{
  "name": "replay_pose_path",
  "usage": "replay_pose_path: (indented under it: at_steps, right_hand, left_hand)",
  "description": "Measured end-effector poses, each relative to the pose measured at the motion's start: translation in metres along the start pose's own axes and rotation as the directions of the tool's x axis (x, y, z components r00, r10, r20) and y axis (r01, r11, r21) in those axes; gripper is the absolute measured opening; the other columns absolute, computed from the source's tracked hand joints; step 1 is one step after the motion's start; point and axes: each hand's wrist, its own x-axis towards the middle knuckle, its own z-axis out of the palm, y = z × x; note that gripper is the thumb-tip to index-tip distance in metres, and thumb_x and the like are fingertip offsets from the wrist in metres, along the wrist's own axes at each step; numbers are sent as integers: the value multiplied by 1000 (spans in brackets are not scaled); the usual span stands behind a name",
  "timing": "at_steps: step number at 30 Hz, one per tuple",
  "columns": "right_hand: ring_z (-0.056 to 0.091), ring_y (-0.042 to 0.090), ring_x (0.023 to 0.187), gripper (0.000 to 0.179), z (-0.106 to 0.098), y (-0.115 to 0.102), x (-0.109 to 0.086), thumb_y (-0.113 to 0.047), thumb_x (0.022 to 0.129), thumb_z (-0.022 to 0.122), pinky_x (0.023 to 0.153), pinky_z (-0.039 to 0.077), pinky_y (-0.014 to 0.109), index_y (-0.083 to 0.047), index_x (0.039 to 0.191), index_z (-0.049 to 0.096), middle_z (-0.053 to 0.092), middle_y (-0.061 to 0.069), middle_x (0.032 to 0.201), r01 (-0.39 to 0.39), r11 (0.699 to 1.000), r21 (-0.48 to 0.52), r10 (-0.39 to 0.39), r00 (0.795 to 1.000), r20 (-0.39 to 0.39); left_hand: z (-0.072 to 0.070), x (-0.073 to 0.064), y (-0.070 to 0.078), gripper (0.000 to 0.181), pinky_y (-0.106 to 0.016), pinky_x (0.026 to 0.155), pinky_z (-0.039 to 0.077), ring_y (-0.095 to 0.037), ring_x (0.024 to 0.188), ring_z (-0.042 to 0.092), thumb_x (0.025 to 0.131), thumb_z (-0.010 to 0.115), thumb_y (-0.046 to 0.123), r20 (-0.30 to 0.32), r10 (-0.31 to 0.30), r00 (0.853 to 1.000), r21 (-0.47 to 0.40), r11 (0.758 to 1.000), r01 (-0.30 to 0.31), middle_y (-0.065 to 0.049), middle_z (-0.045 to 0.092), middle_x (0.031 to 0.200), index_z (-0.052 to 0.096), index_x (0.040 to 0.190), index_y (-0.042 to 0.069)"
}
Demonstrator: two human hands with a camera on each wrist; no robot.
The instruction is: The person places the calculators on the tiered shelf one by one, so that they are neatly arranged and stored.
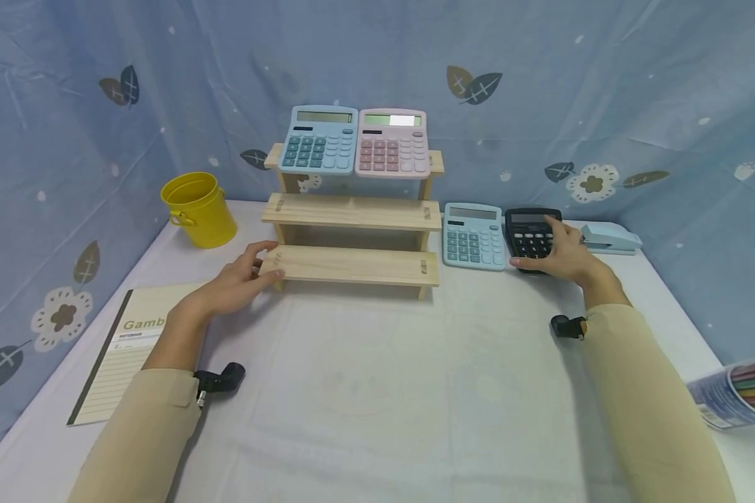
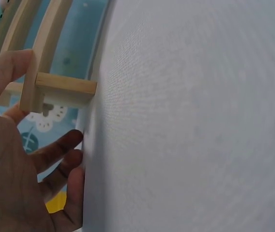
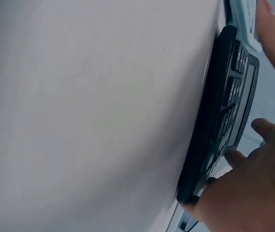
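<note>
Wooden rack, three tiers: standing on the desk, left hand pinching its lowest tier's left end. Black calculator: sitting right of the rack, right hand gripping it. Pink calculator: resting on the rack's top tier. Yellow bucket: standing left of the rack, a notebook lying nearer.

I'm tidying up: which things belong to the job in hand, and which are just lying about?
Likely in the job:
three-tier wooden rack, gripped by the left hand
black calculator, held by the right hand
blue calculator and pink calculator on the top tier
second blue calculator beside the rack

Seemingly just lying about:
yellow bucket
notebook
light-blue stapler
pencil cup
</note>
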Motion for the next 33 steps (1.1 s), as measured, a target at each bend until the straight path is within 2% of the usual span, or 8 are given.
replay_pose_path:
  at_steps: [9,13,19,26,33]
  right_hand:
    - [6,71,141,132,2,-2,-1,-48,82,83,108,19,81,-12,163,-15,-13,39,161,-17,998,-57,18,1000,5]
    - [7,73,138,129,1,-1,-1,-44,83,83,105,20,84,-12,163,-13,-9,39,161,-7,998,-54,5,999,-42]
    - [8,72,138,127,0,0,-1,-39,84,83,102,22,85,-15,164,-12,-9,36,163,0,1000,1,0,994,-109]
    - [13,69,137,127,-3,-7,-7,-35,82,85,105,20,83,-18,165,-10,-4,35,164,50,998,23,-46,987,-152]
    - [15,69,134,127,-15,-22,-25,-34,82,85,100,22,84,-19,165,-9,-6,32,166,113,994,6,-110,977,-181]
  left_hand:
    - [2,-1,-1,78,-66,111,37,-45,136,46,104,48,56,-5,5,1000,4,1000,-5,-27,41,153,10,164,23]
    - [2,0,-1,78,-66,110,37,-46,136,46,104,48,57,-4,6,1000,5,1000,-6,-27,40,153,10,164,23]
    - [2,-1,0,78,-66,111,36,-46,138,45,104,48,57,1,-3,1000,3,1000,3,-27,38,155,10,164,25]
    - [2,1,-1,77,-63,109,39,-43,134,48,104,47,57,-11,7,1000,3,1000,-7,-26,41,153,11,164,24]
    - [1,1,-1,78,-65,111,37,-44,137,46,104,48,56,-6,-2,1000,6,1000,2,-26,39,155,10,164,23]
